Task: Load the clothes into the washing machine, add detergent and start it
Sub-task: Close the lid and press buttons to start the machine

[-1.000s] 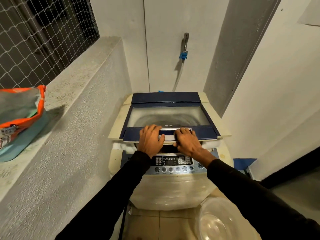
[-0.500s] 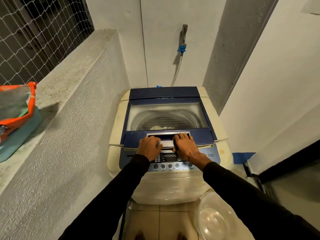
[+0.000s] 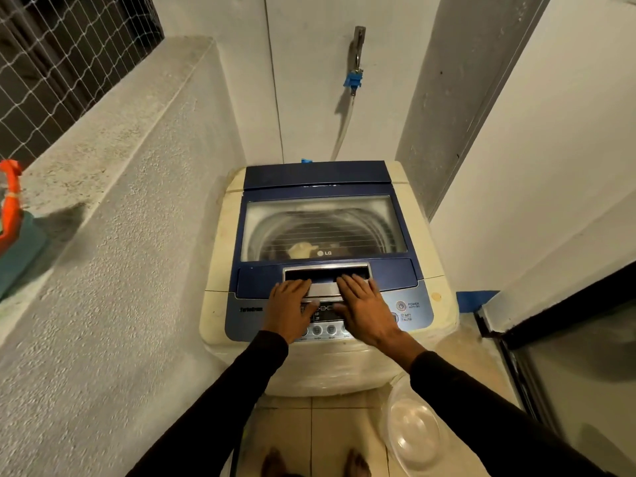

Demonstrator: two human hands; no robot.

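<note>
A cream top-load washing machine (image 3: 220, 256) stands before me with its blue glass lid (image 3: 323, 225) lying flat and closed. Through the glass I see clothes (image 3: 301, 250) in the drum. My left hand (image 3: 290, 309) rests flat on the lid's front edge by the silver handle (image 3: 325, 289), fingers straight. My right hand (image 3: 364, 311) lies flat beside it, fingers straight, covering part of the control panel (image 3: 406, 311). An orange detergent bag (image 3: 10, 201) sits on the ledge at far left, mostly cut off.
A rough concrete ledge (image 3: 113, 132) with wire netting above runs along the left. A tap with a blue hose fitting (image 3: 354, 77) is on the back wall. A clear plastic tub (image 3: 413, 432) stands on the tiled floor at right, near a dark door frame (image 3: 550, 325).
The lid has come down from partly raised to fully closed under both hands. My fingers have straightened and my hands slid toward the control panel.
</note>
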